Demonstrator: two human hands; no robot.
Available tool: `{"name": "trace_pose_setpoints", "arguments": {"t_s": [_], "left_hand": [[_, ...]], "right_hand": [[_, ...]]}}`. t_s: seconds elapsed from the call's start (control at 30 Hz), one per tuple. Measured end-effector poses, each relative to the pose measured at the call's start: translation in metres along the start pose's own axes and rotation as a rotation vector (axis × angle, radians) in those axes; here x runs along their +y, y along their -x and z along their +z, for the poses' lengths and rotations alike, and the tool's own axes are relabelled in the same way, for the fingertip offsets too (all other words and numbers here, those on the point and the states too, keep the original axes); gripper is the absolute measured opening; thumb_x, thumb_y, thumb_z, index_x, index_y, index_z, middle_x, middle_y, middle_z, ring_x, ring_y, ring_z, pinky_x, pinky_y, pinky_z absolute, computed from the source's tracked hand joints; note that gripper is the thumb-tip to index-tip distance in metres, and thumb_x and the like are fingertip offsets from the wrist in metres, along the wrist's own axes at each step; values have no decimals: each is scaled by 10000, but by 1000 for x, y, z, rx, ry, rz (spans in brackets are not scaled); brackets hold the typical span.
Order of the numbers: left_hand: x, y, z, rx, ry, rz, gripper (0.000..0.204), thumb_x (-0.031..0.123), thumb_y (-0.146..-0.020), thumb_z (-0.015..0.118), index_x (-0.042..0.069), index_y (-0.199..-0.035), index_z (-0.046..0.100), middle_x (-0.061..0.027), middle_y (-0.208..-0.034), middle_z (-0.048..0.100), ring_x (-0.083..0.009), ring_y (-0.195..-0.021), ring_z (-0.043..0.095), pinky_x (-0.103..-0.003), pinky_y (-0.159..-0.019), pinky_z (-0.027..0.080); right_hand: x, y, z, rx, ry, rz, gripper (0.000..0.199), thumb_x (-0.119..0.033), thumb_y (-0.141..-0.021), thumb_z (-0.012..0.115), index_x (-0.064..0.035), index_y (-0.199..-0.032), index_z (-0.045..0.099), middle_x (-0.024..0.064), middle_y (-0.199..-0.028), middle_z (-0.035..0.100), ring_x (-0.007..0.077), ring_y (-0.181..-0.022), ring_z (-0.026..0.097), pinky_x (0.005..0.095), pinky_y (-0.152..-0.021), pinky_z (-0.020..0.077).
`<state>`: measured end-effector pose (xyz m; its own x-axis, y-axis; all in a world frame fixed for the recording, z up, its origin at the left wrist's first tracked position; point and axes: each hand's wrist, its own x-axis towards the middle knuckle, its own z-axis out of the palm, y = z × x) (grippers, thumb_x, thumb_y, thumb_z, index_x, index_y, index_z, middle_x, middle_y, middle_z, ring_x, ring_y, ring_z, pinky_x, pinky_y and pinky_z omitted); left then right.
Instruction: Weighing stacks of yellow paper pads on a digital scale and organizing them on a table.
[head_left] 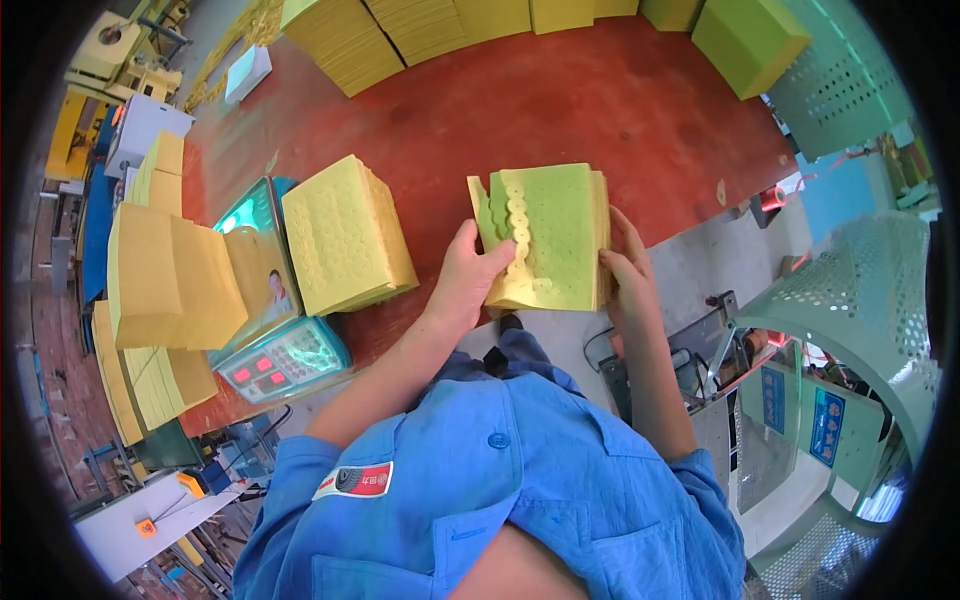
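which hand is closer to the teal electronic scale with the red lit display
Left. The left hand sits right of the scale, at the left side of the held yellow sheet stack; the right hand is farther off, at the stack's right side.

Labels point(364, 480) mark the shirt point(480, 430) and green panel point(800, 405).

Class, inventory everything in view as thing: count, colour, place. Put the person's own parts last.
held stack: 1, yellow-green, between the hands
near stack: 1, yellow, left of the held stack
digital scale: 1, teal, left
side stacks: several, yellow, at the scale's left
far stacks: several, yellow, table's far edge
small block: 1, whitish, table's far left
table: 1, red, centre
perforated covers: several, pale green, right
background machinery: uncounted, mixed, around the rim
shirt: 1, blue, bottom
left hand: 1, bare, stack's left
right hand: 1, bare, stack's right
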<state>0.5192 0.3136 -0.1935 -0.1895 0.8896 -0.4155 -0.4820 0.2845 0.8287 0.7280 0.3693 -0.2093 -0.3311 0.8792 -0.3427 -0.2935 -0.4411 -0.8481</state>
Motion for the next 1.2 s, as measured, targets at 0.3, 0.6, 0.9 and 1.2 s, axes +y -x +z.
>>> {"name": "trace_pose_setpoints", "arguments": {"t_s": [0.3,0.6,0.9,1.2], "left_hand": [[-23,-8,-11,202,-430,311,174,86,-921,612,20,-1034,498,-52,-912,607,-113,-811,573,-304,-724,490],[-11,10,-12,230,-585,369,71,50,-936,585,19,-996,560,-152,-976,648,-209,-853,616,-343,-760,493],[37,126,-100,-338,-1107,-239,160,16,-888,594,37,-1039,644,-158,-987,698,-321,-1019,661,-382,-892,508],[44,99,-34,-175,-955,404,331,71,-876,644,13,-1198,595,-177,-1191,600,-260,-932,659,-342,-794,543]], "right_hand": [[2,-16,1,63,-41,-28,686,-194,-897,589,26,-1482,307,220,-1341,521,251,-1208,540,364,-1019,416],[-15,-11,22,104,262,30,840,-195,-806,720,56,-1477,280,259,-1278,548,280,-1120,602,363,-928,491],[-7,-15,14,152,225,-56,813,-144,-796,708,48,-1468,293,234,-1201,586,263,-1043,633,354,-882,516],[-47,23,46,157,823,-341,858,-197,-781,716,-13,-1492,273,252,-1205,619,321,-1043,662,387,-887,529]]}}
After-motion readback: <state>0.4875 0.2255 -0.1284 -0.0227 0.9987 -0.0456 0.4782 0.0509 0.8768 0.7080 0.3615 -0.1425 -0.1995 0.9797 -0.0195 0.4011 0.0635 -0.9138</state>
